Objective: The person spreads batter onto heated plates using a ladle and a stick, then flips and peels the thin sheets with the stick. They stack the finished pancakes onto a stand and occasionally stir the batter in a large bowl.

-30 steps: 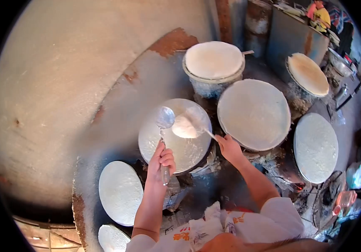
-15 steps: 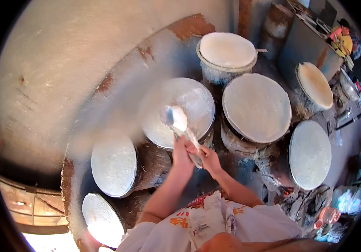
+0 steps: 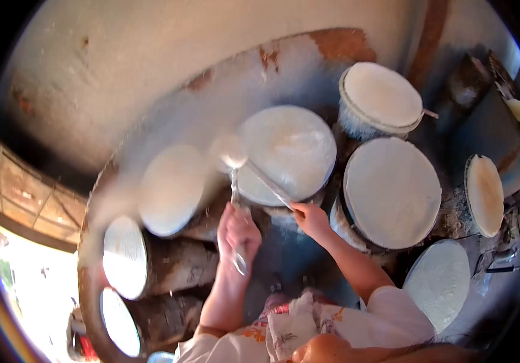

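Note:
My left hand (image 3: 238, 233) is wrapped round the handle of a metal ladle (image 3: 235, 158), whose bowl is up at the left edge of a round pan of white stuff (image 3: 287, 154). My right hand (image 3: 311, 220) grips a long pale stick or spatula (image 3: 269, 183), its far end close to the ladle bowl. Steam blurs the two tool heads, so whether they touch is unclear. Left of the ladle, steam veils another round white surface (image 3: 172, 190).
More white-topped round vessels stand around: one at the back (image 3: 383, 97), a large one at right (image 3: 392, 192), others at far right (image 3: 484, 195) and lower left (image 3: 125, 257). A rusty curved metal rim (image 3: 341, 45) runs behind them.
The view has shifted left, so the vessels appear further right. My hands have moved apart; the ladle and the stick, close together before, now spread below their heads.

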Available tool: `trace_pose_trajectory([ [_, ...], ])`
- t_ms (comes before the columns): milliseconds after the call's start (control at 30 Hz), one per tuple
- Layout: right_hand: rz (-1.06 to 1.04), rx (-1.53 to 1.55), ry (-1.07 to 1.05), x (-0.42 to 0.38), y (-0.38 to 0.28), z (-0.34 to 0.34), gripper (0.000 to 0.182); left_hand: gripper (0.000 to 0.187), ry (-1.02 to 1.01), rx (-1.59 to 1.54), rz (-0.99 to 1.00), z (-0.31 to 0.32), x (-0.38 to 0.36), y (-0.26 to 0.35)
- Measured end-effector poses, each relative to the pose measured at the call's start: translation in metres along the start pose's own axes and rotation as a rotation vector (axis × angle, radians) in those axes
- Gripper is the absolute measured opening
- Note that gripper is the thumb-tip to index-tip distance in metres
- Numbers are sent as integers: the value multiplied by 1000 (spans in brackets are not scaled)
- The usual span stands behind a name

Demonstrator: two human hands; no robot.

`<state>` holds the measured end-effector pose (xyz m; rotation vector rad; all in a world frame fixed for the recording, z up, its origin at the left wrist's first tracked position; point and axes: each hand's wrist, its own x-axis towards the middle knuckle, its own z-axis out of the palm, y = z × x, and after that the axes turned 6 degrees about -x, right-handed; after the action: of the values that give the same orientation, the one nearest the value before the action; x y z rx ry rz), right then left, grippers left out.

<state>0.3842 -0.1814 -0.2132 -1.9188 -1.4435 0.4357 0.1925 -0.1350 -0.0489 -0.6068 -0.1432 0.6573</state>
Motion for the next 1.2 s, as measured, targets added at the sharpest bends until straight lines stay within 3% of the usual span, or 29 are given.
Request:
trace_pose_trajectory([
  [67,-104,39,44,-12,-7,4,24,33,30,-181,68,10,-29,-6],
  [100,-79,117,164,-7,1,4,22,35,-15,-139,77,8,-46,-8],
  [167,141,159,383,12,23,-11,22,38,-82,-51,149,8,-89,-7],
  [200,107,-87,443,5,22,-11,21,39,-105,-6,190,8,-112,-4],
  [267,-91,-116,228,-52,10,1,17,39,-225,-14,259,9,-154,-7],
  [333,-208,108,-53,-131,15,41,24,33,-391,33,284,-4,-210,1],
  [367,-224,-37,-212,-156,-4,39,26,29,-423,60,344,-7,-237,-7],
  [400,-247,-48,-290,-173,2,54,32,41,-459,89,408,-8,-257,-12],
  [467,-142,-185,-516,-160,9,82,33,50,-643,193,500,-17,-303,-1],
  [533,-209,-584,-786,-110,32,130,23,52,-725,248,674,-17,-338,6],
  [600,-334,-922,-889,-60,56,181,25,53,-756,281,896,-25,-382,28],
  [633,-161,-965,-844,-41,113,237,26,51,-735,265,1041,-26,-397,31],
  [667,-236,-988,-843,-24,95,234,29,50,-703,252,1188,-29,-413,33],
  [700,-394,-1127,-936,-7,138,268,31,46,-688,246,1284,-41,-441,44],
  [733,-561,-1319,-1074,8,143,281,33,30,-686,211,1334,-47,-459,49],
  [767,-335,-1305,-1018,15,108,278,34,21,-683,177,1384,-53,-476,54],
  [867,-675,-1618,-1219,32,120,294,34,33,-587,28,1579,-65,-513,57],
  [1000,-826,-1639,-1240,40,143,307,33,33,-629,-4,1711,-101,-564,64],
  [1067,-792,-1671,-1190,39,178,326,33,33,-583,-1,1774,-112,-583,62],
  [1200,-866,-1673,-1243,41,145,297,34,30,-620,-14,1692,-131,-612,68],
])
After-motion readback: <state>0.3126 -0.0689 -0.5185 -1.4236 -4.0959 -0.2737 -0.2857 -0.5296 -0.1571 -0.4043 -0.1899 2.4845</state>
